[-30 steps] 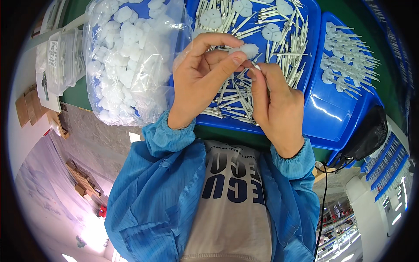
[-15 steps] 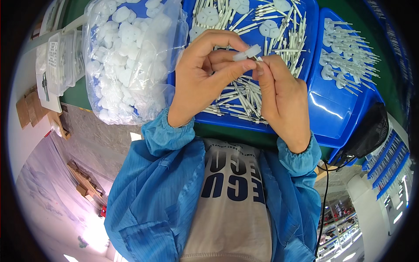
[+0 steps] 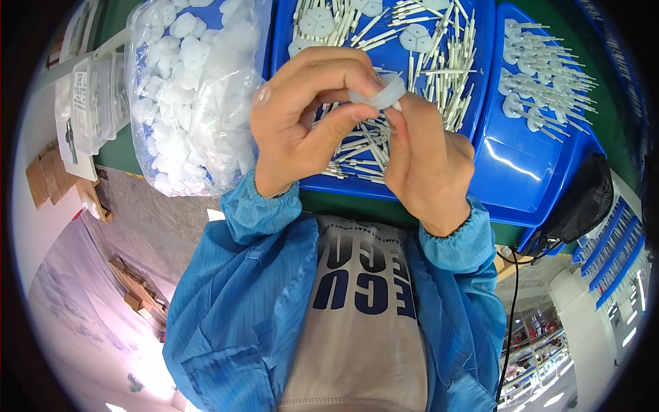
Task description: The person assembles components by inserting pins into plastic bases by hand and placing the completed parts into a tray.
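Over the middle blue tray [image 3: 482, 75], my left hand [image 3: 292, 123] pinches a translucent white plastic disc [image 3: 391, 93], tilted nearly edge-on, between thumb and fingers. My right hand [image 3: 436, 165] is closed on a thin white rod [image 3: 397, 106]; only its short end shows, against the disc's underside. Whether the rod is seated in the disc is hidden by the fingers. Many loose white rods [image 3: 449, 86] lie in the tray below, with several flat lobed discs [image 3: 416, 38] among them.
To the left, a clear plastic bag [image 3: 237, 89] in a blue container is heaped with white discs [image 3: 182, 82]. On the right, another blue tray [image 3: 508, 175] holds discs with rods attached [image 3: 542, 82]. A black mesh pouch [image 3: 583, 206] hangs by its corner.
Both hands have shifted slightly left and down. The disc has turned, showing a broader curved edge, and the right fingers have moved closer beneath it.
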Action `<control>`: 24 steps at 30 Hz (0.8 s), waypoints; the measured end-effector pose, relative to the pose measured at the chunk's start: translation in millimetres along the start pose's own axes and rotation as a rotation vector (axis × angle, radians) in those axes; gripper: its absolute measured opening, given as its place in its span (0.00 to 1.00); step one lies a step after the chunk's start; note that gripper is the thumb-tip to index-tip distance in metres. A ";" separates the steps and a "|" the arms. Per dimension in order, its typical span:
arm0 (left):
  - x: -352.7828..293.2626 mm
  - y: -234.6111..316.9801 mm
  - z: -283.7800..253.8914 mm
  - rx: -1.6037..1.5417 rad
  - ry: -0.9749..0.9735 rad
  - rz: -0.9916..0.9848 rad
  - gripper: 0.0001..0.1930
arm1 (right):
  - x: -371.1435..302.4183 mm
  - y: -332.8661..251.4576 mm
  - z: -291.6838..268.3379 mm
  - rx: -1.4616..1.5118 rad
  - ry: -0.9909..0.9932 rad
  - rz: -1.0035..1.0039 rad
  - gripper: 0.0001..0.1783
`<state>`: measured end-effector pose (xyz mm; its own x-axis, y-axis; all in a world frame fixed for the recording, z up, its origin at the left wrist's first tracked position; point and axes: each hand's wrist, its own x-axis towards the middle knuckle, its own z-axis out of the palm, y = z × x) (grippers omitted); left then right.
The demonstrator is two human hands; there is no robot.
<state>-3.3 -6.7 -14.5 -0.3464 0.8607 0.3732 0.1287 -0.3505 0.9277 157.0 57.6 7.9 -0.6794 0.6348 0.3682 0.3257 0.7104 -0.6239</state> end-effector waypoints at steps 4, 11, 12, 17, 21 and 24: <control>-0.8 -0.7 -3.2 0.086 -0.034 0.148 0.12 | -1.6 -3.3 5.3 0.104 0.057 -0.023 0.11; -0.2 -2.2 10.3 0.046 0.076 0.003 0.19 | -2.4 27.3 -2.0 0.191 -0.084 -0.094 0.19; 0.1 -4.2 7.6 0.209 0.013 0.067 0.18 | -3.7 27.9 -5.3 0.193 -0.088 -0.096 0.19; 0.0 -9.4 -4.6 0.355 -0.128 0.157 0.18 | 0.4 32.8 -18.3 0.328 -0.194 0.065 0.15; -1.9 -12.9 3.0 0.464 -0.064 0.370 0.16 | 3.0 22.4 -10.4 0.589 -0.140 0.236 0.10; -3.8 -14.6 1.7 0.456 -0.002 0.471 0.13 | 11.2 12.8 -27.6 0.564 -0.359 0.583 0.08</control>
<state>-2.3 -4.3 -29.4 -0.1546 0.6542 0.7404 0.6473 -0.4991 0.5761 171.7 82.2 23.1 -0.7024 0.6482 -0.2940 0.3763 -0.0124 -0.9264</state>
